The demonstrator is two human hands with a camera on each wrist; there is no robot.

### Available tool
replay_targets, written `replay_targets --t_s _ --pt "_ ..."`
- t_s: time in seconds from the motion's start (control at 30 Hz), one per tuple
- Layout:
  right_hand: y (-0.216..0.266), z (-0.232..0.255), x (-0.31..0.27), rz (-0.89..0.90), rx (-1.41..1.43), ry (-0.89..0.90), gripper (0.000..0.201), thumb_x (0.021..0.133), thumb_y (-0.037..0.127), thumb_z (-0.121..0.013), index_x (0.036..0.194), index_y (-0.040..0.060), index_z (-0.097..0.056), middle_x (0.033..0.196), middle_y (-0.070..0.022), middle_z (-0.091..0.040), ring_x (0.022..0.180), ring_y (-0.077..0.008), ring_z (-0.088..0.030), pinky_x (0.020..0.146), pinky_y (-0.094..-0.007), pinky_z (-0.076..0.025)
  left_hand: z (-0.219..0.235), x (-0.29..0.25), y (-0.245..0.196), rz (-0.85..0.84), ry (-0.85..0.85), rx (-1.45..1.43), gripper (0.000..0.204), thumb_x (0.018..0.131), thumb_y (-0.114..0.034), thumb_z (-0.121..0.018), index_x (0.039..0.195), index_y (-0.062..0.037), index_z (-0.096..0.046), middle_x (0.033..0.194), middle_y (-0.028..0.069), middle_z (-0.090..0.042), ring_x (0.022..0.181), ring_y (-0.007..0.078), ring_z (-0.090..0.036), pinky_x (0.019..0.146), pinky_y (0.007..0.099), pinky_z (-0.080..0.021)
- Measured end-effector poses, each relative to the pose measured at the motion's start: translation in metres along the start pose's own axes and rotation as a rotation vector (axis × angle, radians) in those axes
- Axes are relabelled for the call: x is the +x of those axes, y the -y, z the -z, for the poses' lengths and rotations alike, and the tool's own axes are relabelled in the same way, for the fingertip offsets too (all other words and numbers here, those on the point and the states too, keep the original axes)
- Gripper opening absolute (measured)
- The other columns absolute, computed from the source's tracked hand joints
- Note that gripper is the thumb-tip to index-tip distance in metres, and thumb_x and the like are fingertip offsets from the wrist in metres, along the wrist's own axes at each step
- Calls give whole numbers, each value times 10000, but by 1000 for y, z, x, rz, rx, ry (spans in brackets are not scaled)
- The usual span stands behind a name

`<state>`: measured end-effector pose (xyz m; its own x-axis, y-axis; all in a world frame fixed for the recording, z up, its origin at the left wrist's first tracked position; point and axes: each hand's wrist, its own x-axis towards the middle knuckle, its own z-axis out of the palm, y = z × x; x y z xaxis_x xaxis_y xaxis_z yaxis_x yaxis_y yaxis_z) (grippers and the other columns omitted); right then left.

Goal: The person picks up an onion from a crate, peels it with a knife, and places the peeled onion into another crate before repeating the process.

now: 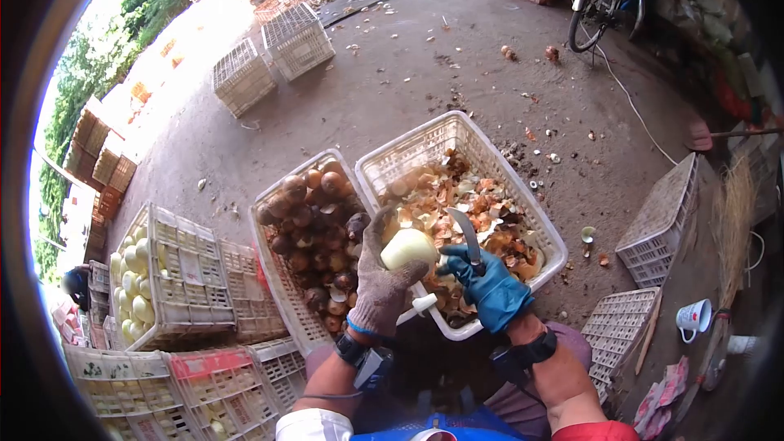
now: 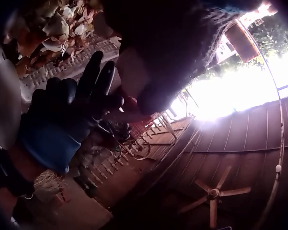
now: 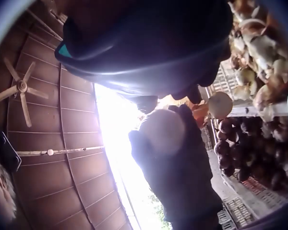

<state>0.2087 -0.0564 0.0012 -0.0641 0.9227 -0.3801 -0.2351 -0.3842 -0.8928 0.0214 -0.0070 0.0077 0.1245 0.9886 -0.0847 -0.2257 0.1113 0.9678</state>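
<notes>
In the head view my left hand (image 1: 380, 282), in a grey knit glove, grips a pale peeled onion (image 1: 408, 250) over the edge between two crates. My right hand (image 1: 492, 287) wears a blue rubber glove and holds a knife (image 1: 466, 233) with a curved blade pointing up and away, just right of the onion. Under the hands is a white crate (image 1: 558, 255) of dry skins and peel scraps (image 1: 490, 196). Beside it on the left, another crate (image 1: 284, 298) holds brown unpeeled onions (image 1: 314, 237). In the right wrist view the onion (image 3: 164, 130) sits against the dark left glove.
Crates of peeled onions (image 1: 135, 278) stand stacked at the left. More crates (image 1: 296, 41) sit farther off on the dirt floor. At the right are tipped crates (image 1: 660, 216), a broom (image 1: 735, 220), a mug (image 1: 693, 318) and a bicycle (image 1: 608, 0).
</notes>
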Motion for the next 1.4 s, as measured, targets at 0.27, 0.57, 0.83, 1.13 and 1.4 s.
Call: replay_targets --t_s 0.27,0.57,0.83,1.13,1.4 --pt "1 3 -5 340 -264 -39 365 996 186 -737 1296 -15 -679 1117 -111 -755 910 -120 -674 844 -275 -563 -2 -7 -11 -21 175 336 1063 635 -52 -939 1555 -54 -407 1434 129 -529 1304 215 -541 1113 372 -471" --pt "18 6 -17 259 -453 -114 206 976 113 -677 1123 -26 -713 887 -105 -710 757 -152 -648 708 -324 -545 -3 -4 -15 3 395 418 1098 685 -137 -949 1598 -93 -341 1362 125 -608 1255 204 -587 1081 375 -494" --pt "27 12 -19 155 -284 -64 226 988 137 -688 1115 -49 -709 889 -93 -704 750 -135 -648 703 -321 -544 -8 -3 -17 9 338 454 1122 635 -149 -967 1580 -54 -369 1420 126 -569 1307 202 -538 1121 372 -451" --pt "9 15 -10 252 -498 -30 196 942 162 -710 1051 -1 -718 852 -147 -693 713 -227 -673 686 -373 -542 4 -7 -17 0 493 568 1085 671 -185 -960 1564 -49 -359 1367 121 -598 1275 210 -564 1106 367 -460" --pt "-7 13 -3 502 -798 -109 129 891 150 -678 952 38 -689 874 -224 -688 791 -423 -678 699 -456 -552 -1 -14 22 219 255 274 986 745 -192 -911 1553 -25 -372 1279 134 -619 1083 178 -644 918 321 -551"
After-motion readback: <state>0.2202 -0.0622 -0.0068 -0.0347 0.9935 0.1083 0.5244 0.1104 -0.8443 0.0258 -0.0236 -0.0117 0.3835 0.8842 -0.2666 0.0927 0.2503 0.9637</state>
